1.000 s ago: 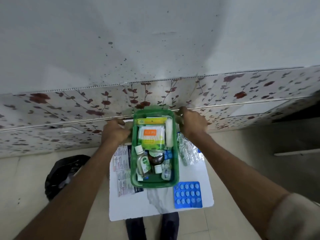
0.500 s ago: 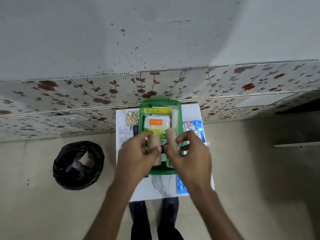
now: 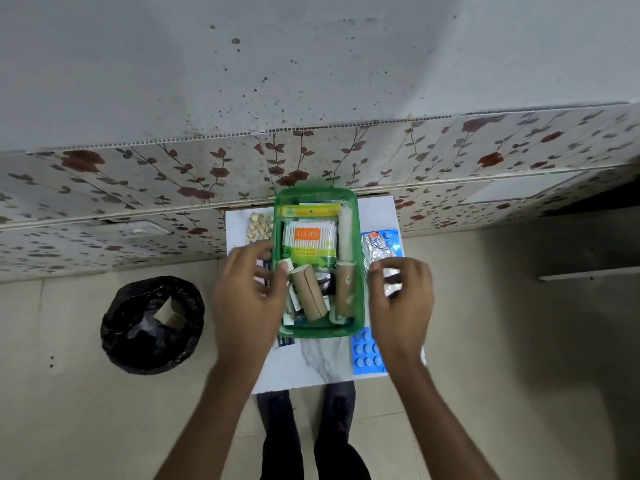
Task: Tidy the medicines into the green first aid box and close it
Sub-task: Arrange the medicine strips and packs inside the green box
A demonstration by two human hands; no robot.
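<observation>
The green first aid box (image 3: 359, 265) stands open on a small white table (image 3: 325, 362). Inside lie a cotton bud pack (image 3: 309, 239), a white gauze roll (image 3: 346, 233) and two brown bandage rolls (image 3: 309, 296) (image 3: 345, 289) on top of small bottles. My left hand (image 3: 247, 299) hovers at the box's left side with fingers spread and nothing in it. To the right of the box, my right hand (image 3: 401, 303) hangs over a foil strip (image 3: 375, 247), fingers apart and empty. A blue pill blister (image 3: 365, 355) lies at the near right; beige tablets (image 3: 259, 226) lie at the far left.
A black-lined bin (image 3: 152, 323) with cardboard scraps stands on the floor left of the table. A flower-patterned wall panel (image 3: 173, 181) runs right behind the table. My legs (image 3: 311, 431) are below the table's near edge. Leaflets lie under my left hand.
My hands came back from the box's far corners, held the two brown rolls over the box, then let them go inside and spread apart to either side.
</observation>
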